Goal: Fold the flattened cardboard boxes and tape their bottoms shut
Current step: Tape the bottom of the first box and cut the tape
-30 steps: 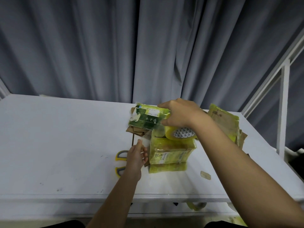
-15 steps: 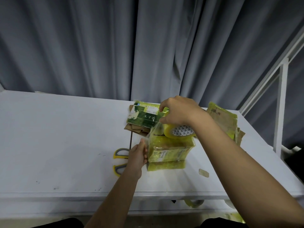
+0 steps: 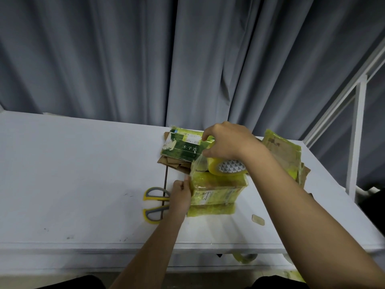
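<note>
Head view: a folded box [image 3: 216, 188], wrapped in yellowish tape, is stood on the white table [image 3: 73, 174] near its front edge, long axis running left to right. A tape roll [image 3: 228, 166] is gripped from above by the right hand [image 3: 227, 142], fingers curled over it, and is held at the box's top, toward the far right side. A clear strip of tape [image 3: 198, 165] is stretched from the roll leftward and down to the box's left end, where its free end is pinched against the box by the left hand [image 3: 181, 191]. So the strip is laid along the long axis; the left hand is the anchor, the right hand the one to pull. Flattened boxes [image 3: 181, 148] are stacked just behind. Scissors [image 3: 155, 203] are lying just left of the left hand, nearer to it for the cut.
</note>
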`<state>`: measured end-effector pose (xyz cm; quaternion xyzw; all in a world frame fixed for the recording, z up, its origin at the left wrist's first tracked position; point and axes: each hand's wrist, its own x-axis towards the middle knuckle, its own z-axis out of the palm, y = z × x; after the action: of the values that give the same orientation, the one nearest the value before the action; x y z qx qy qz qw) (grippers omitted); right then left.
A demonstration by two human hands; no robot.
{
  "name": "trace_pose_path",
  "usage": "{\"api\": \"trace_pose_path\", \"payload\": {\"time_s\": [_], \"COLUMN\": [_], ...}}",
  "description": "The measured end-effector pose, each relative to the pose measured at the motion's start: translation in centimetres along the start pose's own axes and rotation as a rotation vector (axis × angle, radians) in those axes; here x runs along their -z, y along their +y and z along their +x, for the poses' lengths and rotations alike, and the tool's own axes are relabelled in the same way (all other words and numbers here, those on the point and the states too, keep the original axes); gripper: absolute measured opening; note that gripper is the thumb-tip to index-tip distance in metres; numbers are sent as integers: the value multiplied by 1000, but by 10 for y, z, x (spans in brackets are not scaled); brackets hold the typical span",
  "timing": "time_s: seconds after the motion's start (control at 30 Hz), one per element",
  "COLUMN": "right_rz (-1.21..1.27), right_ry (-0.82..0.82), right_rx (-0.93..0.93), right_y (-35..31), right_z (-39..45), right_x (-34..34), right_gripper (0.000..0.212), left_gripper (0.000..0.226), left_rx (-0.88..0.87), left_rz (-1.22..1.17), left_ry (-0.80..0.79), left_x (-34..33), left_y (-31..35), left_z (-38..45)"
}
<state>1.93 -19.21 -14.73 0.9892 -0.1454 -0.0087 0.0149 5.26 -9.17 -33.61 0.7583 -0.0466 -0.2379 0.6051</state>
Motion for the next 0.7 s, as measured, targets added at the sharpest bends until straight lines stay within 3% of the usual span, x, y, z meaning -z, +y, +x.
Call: {"api": "trace_pose_path", "payload": {"time_s": [0.17, 0.27, 0.3, 0.37, 0.43, 0.5, 0.63, 0.7], "right_rz": [-6, -3, 1, 0, -6, -7, 3, 6], "right_ry": [4, 14, 15, 22, 25, 18, 25, 26], "right_rx": [3, 6, 5, 5, 11, 13, 8, 10], "right_y": [-1, 0, 0, 1, 1, 1, 1, 2], "right_z": [0, 1, 1, 2, 1, 1, 0, 0], "right_x": [0, -1, -2, -2, -2, -1, 0, 0], "right_gripper": [48, 48, 48, 47, 48, 48, 48, 48], "left_gripper": [13, 17, 21, 31, 60, 85, 92, 116], "left_rx": [-213, -419, -447, -400, -136, 17, -165, -320], "left_rz": [277, 38, -78, -290, -373, -259, 66, 137], "left_ry": [70, 255, 225, -41, -316, -361, -454, -526], "left_x": [10, 21, 23, 19, 9, 2, 17, 25], "left_y": [-5, 8, 15, 17, 12, 2, 10, 16], "left_z": [6, 2, -3, -15, -23, -24, -17, -6]}}
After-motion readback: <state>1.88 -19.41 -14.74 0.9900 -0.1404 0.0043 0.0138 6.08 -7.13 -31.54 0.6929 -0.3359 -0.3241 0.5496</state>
